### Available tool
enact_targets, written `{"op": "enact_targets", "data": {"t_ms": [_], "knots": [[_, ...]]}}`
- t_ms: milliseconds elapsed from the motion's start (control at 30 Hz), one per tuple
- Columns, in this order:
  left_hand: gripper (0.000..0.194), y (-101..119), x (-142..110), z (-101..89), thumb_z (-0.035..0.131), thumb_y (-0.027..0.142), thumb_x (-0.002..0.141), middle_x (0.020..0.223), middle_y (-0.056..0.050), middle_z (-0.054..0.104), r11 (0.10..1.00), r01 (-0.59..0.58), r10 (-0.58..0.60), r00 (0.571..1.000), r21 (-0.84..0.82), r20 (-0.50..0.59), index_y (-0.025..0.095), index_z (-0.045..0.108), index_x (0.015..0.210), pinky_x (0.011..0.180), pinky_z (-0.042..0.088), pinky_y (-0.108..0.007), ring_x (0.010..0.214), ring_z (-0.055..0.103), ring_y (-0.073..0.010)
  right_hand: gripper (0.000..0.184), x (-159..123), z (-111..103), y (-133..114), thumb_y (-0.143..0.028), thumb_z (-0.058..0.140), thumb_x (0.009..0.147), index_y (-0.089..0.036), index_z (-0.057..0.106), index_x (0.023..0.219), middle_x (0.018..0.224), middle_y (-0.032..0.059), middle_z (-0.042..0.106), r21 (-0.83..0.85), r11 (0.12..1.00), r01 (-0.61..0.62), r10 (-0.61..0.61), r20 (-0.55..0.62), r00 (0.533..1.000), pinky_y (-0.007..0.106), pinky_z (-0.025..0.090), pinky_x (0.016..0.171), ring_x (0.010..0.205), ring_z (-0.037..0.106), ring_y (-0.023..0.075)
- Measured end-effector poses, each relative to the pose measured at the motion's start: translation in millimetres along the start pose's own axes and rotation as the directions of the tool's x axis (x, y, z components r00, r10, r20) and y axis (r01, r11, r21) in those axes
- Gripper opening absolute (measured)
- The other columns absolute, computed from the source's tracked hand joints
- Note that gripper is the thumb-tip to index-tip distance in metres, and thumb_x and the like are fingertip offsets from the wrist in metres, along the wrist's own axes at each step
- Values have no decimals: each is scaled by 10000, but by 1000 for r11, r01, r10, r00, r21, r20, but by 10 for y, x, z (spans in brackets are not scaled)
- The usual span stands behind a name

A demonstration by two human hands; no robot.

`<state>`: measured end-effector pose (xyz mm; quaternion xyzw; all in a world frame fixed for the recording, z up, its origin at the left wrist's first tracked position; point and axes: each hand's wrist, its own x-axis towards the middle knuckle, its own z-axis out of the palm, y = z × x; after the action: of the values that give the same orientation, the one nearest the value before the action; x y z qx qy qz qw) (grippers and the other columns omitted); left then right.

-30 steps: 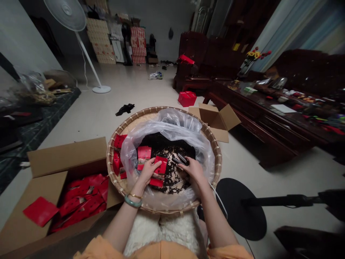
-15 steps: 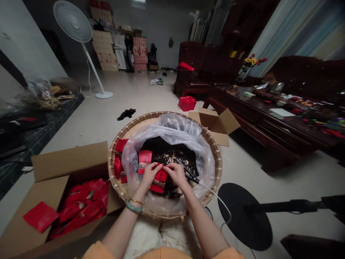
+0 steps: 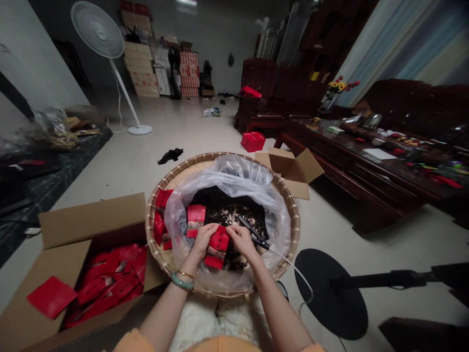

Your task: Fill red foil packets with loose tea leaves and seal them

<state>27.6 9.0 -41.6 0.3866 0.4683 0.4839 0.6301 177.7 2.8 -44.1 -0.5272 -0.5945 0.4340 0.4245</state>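
Red packet [image 3: 218,245]: our left hand [image 3: 202,241] and right hand [image 3: 241,240] pinch its top corners; we should hold it taut.

Head camera: worn on the person's head, looking forward and down on left hand [image 3: 202,240] and right hand [image 3: 242,239].
Arms [image 3: 166,313]: nearest, entering at five and seven o'clock.
Basket [image 3: 147,222]: close, toward six o'clock, seen slantwise from above.
Carton [image 3: 93,220]: close, at eight o'clock.
Table [image 3: 348,171]: farther, toward three o'clock.
Fan [image 3: 97,30]: well back, between ten and eleven.
Wall [image 3: 216,29]: farthest, at twelve.
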Motion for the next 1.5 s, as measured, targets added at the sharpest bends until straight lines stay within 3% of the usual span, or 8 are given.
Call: {"op": "enact_targets", "data": {"t_ms": [167, 367, 600, 800, 967, 1233, 1400, 1500], "knots": [[324, 23, 8, -27, 690, 432, 621, 658, -22, 670, 999, 10, -10, 1000, -42, 8, 128, 668, 730, 563, 422, -233, 578, 569, -138, 350, -22, 7, -24, -479, 627, 682, -171, 637, 847, 609, -12, 585, 215, 969, -122, 133, -40, 990, 203, 356, 437, 508, 495, 115], [320, 12, 10, -31, 660, 422, 648, 678, -36, 670, 1000, 15, -15, 999, -5, 49, 124, 678, 762, 598, 428, -251, 603, 569, -149, 300, -40, 3, -27, -461, 661, 642, -174, 577, 624, 524, -32, 528, 234, 964, -123, 135, -37, 990, 202, 327, 423, 475, 452, 99], [255, -10, 31, -67, 725, 376, 599, 617, 8, 606, 989, -123, 130, 988, 86, -81, 140, 638, 634, 574, 394, -218, 580, 505, -114, 317, -22, 1, -6, -472, 676, 622, -175, 582, 678, 544, -33, 539, 295, 942, -163, 190, -64, 980, 202, 332, 394, 459, 455, 99], [290, -40, 48, -83, 731, 379, 578, 673, -3, 632, 998, -64, 65, 991, 14, -114, 134, 663, 717, 570, 396, -214, 586, 520, -113, 318, -26, 7, -31, -435, 707, 594, -178, 566, 717, 563, -33, 551, 366, 910, -195, 225, -42, 973, 189, 366, 369, 471, 499, 105], [361, -49, 40, -67, 693, 441, 617, 670, -21, 645, 1000, -5, 6, 998, 2, -70, 120, 669, 782, 558, 421, -232, 573, 542, -129, 338, -31, -1, -33, -439, 710, 577, -181, 553, 728, 538, -46, 547, 424, 882, -206, 255, -61, 965, 192, 395, 368, 448, 497, 98], [335, 6, 26, -53, 736, 425, 576, 677, -1, 643, 996, -77, 81, 991, 42, -104, 139, 652, 730, 583, 438, -222, 605, 549, -125, 345, -36, 23, -39, -406, 710, 580, -180, 538, 776, 551, -58, 573, 452, 876, -170, 235, -92, 968, 219, 469, 449, 456, 528, 92], [394, 8, 16, -36, 684, 483, 635, 728, -32, 671, 998, 3, -6, 999, -61, -43, 129, 669, 808, 625, 469, -253, 644, 587, -145, 337, -35, 14, -41, -390, 707, 585, -177, 532, 779, 554, -59, 584, 468, 869, -158, 227, -94, 969, 214, 465, 458, 459, 530, 90], [382, -5, 17, -31, 677, 470, 656, 740, -32, 666, 1000, 10, -10, 1000, -20, -19, 130, 665, 829, 629, 463, -247, 659, 588, -145, 326, -43, 4, -42, -382, 702, 598, -175, 540, 792, 560, -54, 589, 458, 876, -154, 217, -89, 972, 217, 467, 472, 466, 531, 91]]}}
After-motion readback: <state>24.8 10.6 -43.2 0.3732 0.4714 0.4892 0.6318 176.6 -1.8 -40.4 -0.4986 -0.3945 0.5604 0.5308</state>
